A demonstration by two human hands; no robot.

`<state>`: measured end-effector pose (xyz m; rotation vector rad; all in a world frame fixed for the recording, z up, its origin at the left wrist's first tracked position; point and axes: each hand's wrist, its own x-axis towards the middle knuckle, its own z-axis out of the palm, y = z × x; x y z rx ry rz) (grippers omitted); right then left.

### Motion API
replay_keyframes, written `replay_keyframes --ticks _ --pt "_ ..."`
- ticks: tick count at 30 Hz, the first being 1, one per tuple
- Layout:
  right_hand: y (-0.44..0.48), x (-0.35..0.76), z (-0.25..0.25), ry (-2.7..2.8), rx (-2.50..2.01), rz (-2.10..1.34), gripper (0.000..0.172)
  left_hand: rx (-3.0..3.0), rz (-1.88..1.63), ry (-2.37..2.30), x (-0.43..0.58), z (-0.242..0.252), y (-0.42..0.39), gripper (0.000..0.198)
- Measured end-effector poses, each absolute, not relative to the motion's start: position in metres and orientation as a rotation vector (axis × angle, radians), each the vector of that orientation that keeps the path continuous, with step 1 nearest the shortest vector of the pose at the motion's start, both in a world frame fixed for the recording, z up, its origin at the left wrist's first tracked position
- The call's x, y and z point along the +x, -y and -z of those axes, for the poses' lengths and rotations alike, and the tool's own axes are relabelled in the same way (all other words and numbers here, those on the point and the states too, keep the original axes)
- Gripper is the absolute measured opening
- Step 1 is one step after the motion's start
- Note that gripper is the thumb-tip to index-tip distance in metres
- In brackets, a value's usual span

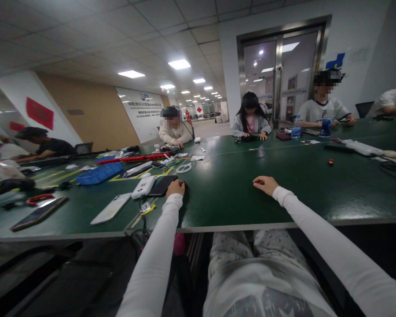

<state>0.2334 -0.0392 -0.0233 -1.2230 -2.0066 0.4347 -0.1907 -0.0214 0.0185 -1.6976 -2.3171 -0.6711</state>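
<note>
My left hand [176,188] is at the right edge of a flat black pouch [162,186], fingers curled down over it. Beside the pouch lie a white power bank-like device [143,186] and a white phone [112,208]. My right hand [265,185] rests on the green table [224,193], its fingers loosely stretched to the left with nothing in them. A coil of white cable [184,168] lies beyond my left hand. The undersides of both hands are hidden.
A blue tray [99,174], red-handled pliers [39,199] and a dark phone [39,214] lie to the left. A small red object [331,162] and a white tool [363,148] are at the right. Several people sit around the table; a water bottle [296,127] stands across from me.
</note>
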Motion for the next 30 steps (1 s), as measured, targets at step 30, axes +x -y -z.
replay_keyframes --ticks 30 --pt "0.043 0.233 0.017 2.164 -1.09 -0.529 0.078 -2.762 1.052 1.403 0.068 0.008 0.035 0.017"
